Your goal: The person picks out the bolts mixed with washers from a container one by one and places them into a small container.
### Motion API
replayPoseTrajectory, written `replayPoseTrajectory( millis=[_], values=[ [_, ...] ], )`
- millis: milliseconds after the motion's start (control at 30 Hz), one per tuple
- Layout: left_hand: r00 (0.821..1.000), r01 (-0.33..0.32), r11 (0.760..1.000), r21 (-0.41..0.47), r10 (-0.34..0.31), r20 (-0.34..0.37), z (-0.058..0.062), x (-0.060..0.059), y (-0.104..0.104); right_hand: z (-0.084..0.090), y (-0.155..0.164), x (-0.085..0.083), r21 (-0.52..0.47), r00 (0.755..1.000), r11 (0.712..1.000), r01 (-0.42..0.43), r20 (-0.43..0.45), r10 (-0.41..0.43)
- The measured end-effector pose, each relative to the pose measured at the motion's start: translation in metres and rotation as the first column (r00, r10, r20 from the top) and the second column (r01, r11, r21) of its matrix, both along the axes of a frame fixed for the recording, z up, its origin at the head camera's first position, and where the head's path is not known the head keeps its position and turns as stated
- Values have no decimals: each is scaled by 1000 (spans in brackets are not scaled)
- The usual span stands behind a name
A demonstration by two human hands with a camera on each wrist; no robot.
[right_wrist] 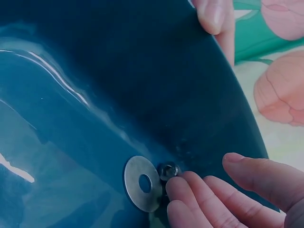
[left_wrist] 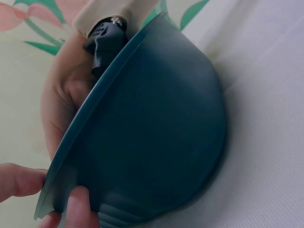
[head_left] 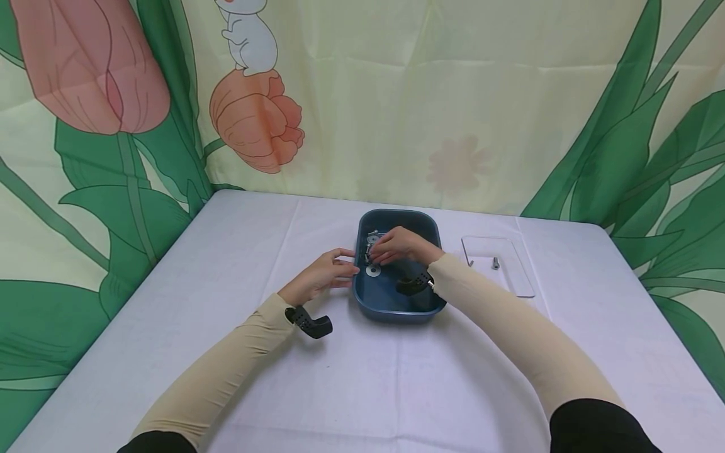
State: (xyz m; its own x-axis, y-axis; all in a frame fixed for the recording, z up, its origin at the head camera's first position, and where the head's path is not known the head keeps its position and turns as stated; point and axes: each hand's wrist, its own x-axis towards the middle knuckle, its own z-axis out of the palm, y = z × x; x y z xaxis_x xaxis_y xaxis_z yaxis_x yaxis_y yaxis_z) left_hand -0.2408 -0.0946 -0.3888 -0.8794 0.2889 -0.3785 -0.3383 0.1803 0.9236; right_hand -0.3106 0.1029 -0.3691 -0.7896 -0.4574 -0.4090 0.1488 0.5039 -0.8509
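A dark blue tray (head_left: 398,313) sits mid-table on the white cloth. My left hand (head_left: 327,273) holds its left rim, with the thumb (left_wrist: 19,181) over the edge and a finger (left_wrist: 78,209) on the outer wall. My right hand (head_left: 396,246) reaches down into the tray among small metal parts. Its fingertips (right_wrist: 183,187) touch a small nut (right_wrist: 168,171) that lies beside a flat steel washer (right_wrist: 142,183), and nothing shows pinched between them. The same washer (head_left: 373,270) lies just below the hand in the head view.
A clear plastic plate (head_left: 501,277) lies right of the tray with a small bolt (head_left: 495,263) on it. Black wrist cameras (head_left: 310,324) hang under both forearms. A tulip-print curtain (head_left: 255,119) closes off the back and sides of the table (head_left: 362,390).
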Motion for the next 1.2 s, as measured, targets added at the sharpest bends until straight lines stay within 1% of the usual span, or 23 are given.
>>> replayPoseTrajectory(
  millis=[300, 600, 833, 1033, 1200],
  values=[
    [1000, -1, 1000, 7, 1, 3, 0, 0, 1, -1, -4, 2, 8, 1000, 1000, 20, 13, -20],
    [1000, -3, 1000, 1, 3, 12, -2, 0, 2, 1, -7, 2, 52, 999, 998, 38, 31, -40],
    [1000, -2, 1000, -1, 2, 5, 0, 1, 2, 0, -13, 4, 45, 999, 999, 22, 46, -24],
    [1000, 1, 1000, -3, -1, 9, 3, 1, 1, -3, -17, 3, 50, 993, 996, 76, 84, -80],
    [1000, 0, 1000, -4, 0, 7, 3, 1, 1, -7, -19, 3, 26, 978, 989, 145, 147, -148]
  ],
)
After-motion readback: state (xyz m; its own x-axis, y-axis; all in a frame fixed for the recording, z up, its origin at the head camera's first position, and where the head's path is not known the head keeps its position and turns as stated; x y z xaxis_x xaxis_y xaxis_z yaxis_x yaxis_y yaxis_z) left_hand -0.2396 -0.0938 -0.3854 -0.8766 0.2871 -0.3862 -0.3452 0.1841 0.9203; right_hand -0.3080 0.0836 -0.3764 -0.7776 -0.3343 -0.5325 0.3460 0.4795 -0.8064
